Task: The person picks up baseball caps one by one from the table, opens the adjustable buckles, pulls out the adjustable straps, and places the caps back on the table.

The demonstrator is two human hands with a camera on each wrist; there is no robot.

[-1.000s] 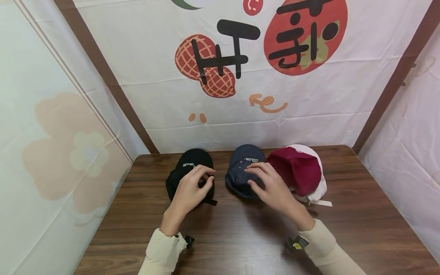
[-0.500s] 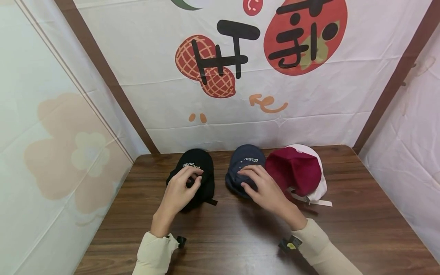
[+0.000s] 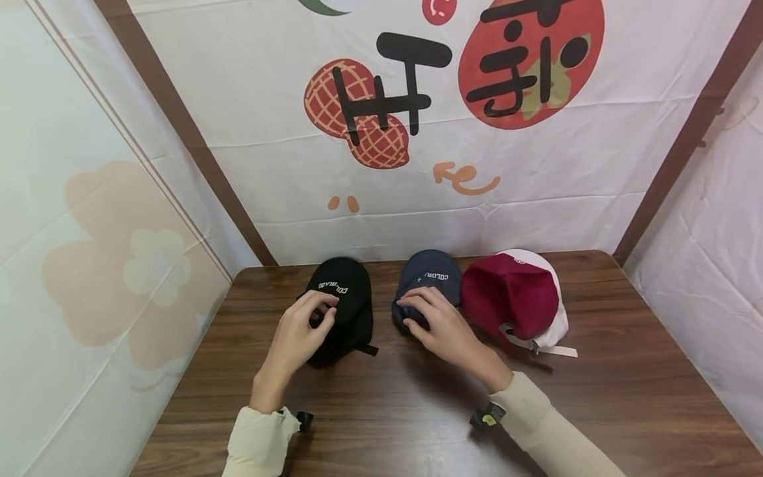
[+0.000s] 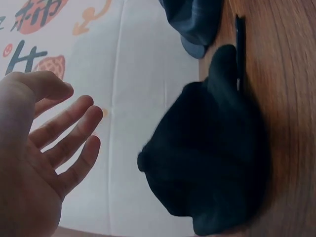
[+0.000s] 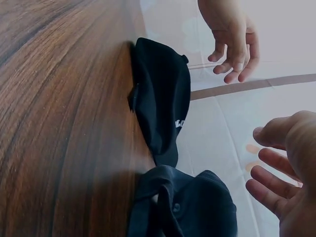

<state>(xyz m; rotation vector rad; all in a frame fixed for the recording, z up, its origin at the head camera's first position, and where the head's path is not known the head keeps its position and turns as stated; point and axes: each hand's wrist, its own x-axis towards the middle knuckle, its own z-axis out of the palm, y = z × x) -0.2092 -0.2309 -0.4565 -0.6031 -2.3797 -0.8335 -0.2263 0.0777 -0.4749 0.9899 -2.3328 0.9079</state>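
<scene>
My left hand (image 3: 299, 332) hovers over the left side of a black baseball cap (image 3: 346, 311), fingers loosely bent with nothing between them. In the left wrist view that hand (image 4: 49, 143) stands apart from the black cap (image 4: 212, 148). My right hand (image 3: 444, 330) is above the front of a navy baseball cap (image 3: 426, 275), also holding nothing. The right wrist view shows air between the right hand (image 5: 281, 168) and the navy cap (image 5: 197, 207). Pale lettering marks both caps.
A maroon baseball cap (image 3: 515, 298) lies over a white cap (image 3: 561, 321) to the right, its strap end reaching out. All the caps sit along the back of a brown wooden table (image 3: 381, 411). A printed white cloth (image 3: 268, 165) hangs behind.
Both hands have drifted left. The left hand has slid from the black cap's middle towards its left side, uncovering more lettering. The caps have stayed put.
</scene>
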